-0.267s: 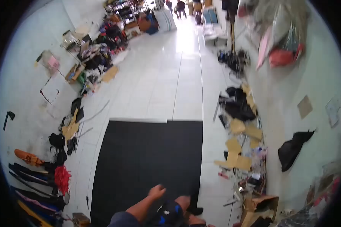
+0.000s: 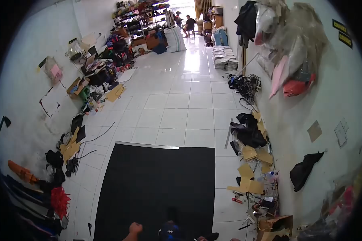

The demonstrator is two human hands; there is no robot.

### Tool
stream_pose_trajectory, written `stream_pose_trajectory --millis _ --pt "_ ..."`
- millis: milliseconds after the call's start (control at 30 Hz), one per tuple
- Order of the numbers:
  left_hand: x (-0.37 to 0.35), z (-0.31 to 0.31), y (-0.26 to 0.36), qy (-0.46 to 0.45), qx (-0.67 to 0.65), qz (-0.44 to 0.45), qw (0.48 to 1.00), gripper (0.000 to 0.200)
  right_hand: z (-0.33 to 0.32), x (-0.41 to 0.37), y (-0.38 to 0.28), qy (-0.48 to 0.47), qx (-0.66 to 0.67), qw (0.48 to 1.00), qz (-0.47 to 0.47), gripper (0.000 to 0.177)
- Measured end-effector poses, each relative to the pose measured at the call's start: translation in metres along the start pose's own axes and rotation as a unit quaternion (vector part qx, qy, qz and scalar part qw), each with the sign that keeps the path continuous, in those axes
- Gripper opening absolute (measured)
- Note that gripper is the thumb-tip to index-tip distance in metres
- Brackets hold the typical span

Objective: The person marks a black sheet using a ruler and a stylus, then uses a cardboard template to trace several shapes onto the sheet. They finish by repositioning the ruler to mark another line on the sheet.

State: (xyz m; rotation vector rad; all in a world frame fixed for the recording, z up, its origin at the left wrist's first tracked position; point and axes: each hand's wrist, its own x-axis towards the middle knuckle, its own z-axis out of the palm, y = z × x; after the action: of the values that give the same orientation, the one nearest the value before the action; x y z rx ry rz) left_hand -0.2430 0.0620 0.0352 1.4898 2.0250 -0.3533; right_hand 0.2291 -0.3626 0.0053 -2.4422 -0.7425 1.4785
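Note:
My left hand (image 2: 135,229) is at the bottom edge, over the lower part of a large black sheet (image 2: 157,180). Its fingers are curled into a fist, and I see nothing in them. The sheet lies flat on the floor tiles. Along its far edge rests a long metal ruler (image 2: 147,146). Dark shorts with blue marks (image 2: 171,233) show beside the hand. A dark shoe (image 2: 211,236) is near the sheet's lower right corner. My right hand cannot be made out.
Scissors (image 2: 90,229) lie left of the sheet. Cardboard scraps (image 2: 247,178) and an open carton (image 2: 275,227) line the right wall. Red material (image 2: 60,202) and dark strips lie at left. Far back, a person (image 2: 190,26) sits near a white sack (image 2: 175,39).
The view has tilted up, so the sheet sits lower in it. My left hand has moved down and left towards the bottom edge. The ruler and sheet stay in place.

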Motion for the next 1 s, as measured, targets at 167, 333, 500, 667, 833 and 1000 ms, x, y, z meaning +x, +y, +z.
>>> stream_pose_trajectory --millis 167,333,500,667,833,1000 --pt "0.055 0.014 -0.072 -0.148 -0.017 0.166 0.975 0.043 0.008 0.058 -0.016 0.047 -0.148 0.987 0.052 0.049" --pt "0.154 -0.047 -0.078 -0.085 -0.215 0.046 0.972 0.041 0.027 0.092 -0.199 0.084 -0.120 0.989 -0.005 0.051" --pt "0.214 -0.191 -0.040 -0.051 -0.362 -0.050 0.930 0.023 0.020 0.108 -0.409 0.088 -0.007 0.996 -0.030 0.051" --pt "0.248 -0.271 -0.022 -0.018 -0.420 -0.084 0.904 0.020 0.018 0.162 -0.485 0.101 -0.012 0.994 -0.028 0.047" --pt "0.279 -0.274 -0.030 -0.067 -0.412 -0.137 0.898 0.018 -0.006 0.222 -0.523 0.072 -0.053 0.995 0.052 0.046" --pt "0.284 -0.282 -0.030 -0.115 -0.415 -0.286 0.856 0.018 -0.047 0.302 -0.579 -0.016 -0.190 0.981 0.042 0.045"
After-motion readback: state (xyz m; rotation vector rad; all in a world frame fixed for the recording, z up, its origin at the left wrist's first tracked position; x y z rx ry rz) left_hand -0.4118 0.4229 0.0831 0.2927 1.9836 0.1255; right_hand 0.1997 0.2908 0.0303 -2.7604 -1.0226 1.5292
